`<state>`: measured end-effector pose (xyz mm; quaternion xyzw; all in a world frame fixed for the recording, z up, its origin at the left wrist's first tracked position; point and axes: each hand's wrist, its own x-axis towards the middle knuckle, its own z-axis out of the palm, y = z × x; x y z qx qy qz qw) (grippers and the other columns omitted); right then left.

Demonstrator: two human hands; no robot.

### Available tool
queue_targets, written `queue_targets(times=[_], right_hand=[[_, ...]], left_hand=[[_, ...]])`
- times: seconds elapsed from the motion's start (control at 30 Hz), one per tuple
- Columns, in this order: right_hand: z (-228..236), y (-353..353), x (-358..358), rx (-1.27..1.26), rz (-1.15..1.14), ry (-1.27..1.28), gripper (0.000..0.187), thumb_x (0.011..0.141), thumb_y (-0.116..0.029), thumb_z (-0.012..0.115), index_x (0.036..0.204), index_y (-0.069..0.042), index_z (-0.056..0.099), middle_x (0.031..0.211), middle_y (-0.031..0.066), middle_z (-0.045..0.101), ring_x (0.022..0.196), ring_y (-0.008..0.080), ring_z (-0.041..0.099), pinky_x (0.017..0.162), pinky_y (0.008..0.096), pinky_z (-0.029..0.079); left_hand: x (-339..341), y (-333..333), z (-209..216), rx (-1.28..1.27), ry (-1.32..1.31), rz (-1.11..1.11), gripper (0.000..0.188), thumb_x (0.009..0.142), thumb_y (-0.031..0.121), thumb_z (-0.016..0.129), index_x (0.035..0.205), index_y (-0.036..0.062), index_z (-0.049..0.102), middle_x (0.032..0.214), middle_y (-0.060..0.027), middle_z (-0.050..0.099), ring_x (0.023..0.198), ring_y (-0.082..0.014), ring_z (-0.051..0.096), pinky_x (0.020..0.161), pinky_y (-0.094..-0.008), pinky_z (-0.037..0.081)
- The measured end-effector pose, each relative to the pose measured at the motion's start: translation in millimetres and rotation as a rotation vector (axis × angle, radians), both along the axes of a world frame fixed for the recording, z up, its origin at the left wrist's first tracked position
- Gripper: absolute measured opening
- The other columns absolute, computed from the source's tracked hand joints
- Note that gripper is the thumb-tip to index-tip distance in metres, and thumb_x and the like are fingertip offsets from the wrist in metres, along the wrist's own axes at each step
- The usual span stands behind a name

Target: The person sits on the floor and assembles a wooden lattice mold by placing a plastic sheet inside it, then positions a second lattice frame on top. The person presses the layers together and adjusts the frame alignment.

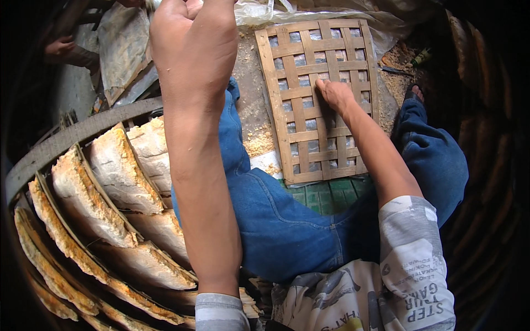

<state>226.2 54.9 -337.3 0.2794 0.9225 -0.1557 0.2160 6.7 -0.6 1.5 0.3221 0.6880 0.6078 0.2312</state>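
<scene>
My left hand [193, 52] is raised high at the top, close to the camera. Its fingers curl inward, and the upper edge cuts off their tips and anything in them. Over the middle of a flat wooden lattice panel [345, 133], my right hand [337, 95] has its fingers bent together, their tips at a slat. Whether they pinch anything there cannot be seen. The panel is made of crossed flat slats, with shiny clear or greyish plastic showing through the gaps. It lies slightly tilted between my legs.
Curved slabs [91, 201] with pale, crumbly faces and orange-yellow edges stand packed at left behind a wooden rail [77, 135]. Clear plastic sheeting [353, 14] lies beyond the panel, green slats [331, 196] below it. Another person's hand [59, 46] is at upper left, near a plastic-covered panel [124, 47].
</scene>
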Motion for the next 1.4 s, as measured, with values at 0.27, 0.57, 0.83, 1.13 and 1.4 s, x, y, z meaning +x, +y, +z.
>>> queue_targets(times=[0.27,0.57,0.83,1.13,1.4], right_hand=[[-1,-9,-2,0.027,-0.048,0.02,0.012,0.098,-0.011,0.037,0.104,-0.007,0.046,0.09,0.0187,0.065,0.08,0.0373,0.068,0.064,0.0448,0.055],[24,-13,3,-0.056,0.002,-0.014,0.024,0.091,-0.019,0.053,0.11,-0.005,0.048,0.101,0.0171,0.06,0.094,0.0357,0.064,0.075,0.0459,0.054],[49,-33,28,-0.01,0.124,-0.005,0.04,0.078,-0.03,0.075,0.107,-0.007,0.061,0.112,0.0111,0.055,0.108,0.0284,0.057,0.082,0.0401,0.055],[43,-42,45,-0.102,0.08,0.03,0.028,0.078,-0.018,0.071,0.101,-0.005,0.061,0.11,0.0111,0.055,0.108,0.0297,0.057,0.083,0.0414,0.056],[38,-38,28,-0.148,0.112,0.091,0.022,0.08,-0.014,0.067,0.097,-0.002,0.06,0.108,0.0117,0.055,0.106,0.0298,0.058,0.082,0.0408,0.056]], left_hand=[[-3,-1,-3,0.028,0.01,-0.003,0.024,0.095,0.017,0.055,0.113,-0.0001,0.058,0.095,-0.0055,0.064,0.084,-0.0089,0.058,0.073,-0.0219,0.046],[-19,1,1,0.052,-0.196,-0.083,0.025,0.094,0.016,0.056,0.111,-0.0026,0.06,0.097,-0.0087,0.066,0.087,-0.0123,0.061,0.076,-0.0244,0.047],[-5,-4,-1,-0.094,0.325,0.022,0.031,0.086,0.019,0.061,0.107,-0.0023,0.067,0.092,-0.0178,0.07,0.09,-0.0256,0.067,0.083,-0.033,0.05],[-1,-11,9,-0.059,0.115,-0.041,0.028,0.089,0.018,0.06,0.108,-0.0013,0.065,0.095,-0.0151,0.07,0.089,-0.0211,0.066,0.082,-0.0314,0.05],[0,2,5,-0.062,0.195,-0.032,0.028,0.088,0.018,0.059,0.106,-0.0024,0.066,0.096,-0.0161,0.07,0.091,-0.0219,0.066,0.083,-0.0313,0.049]])
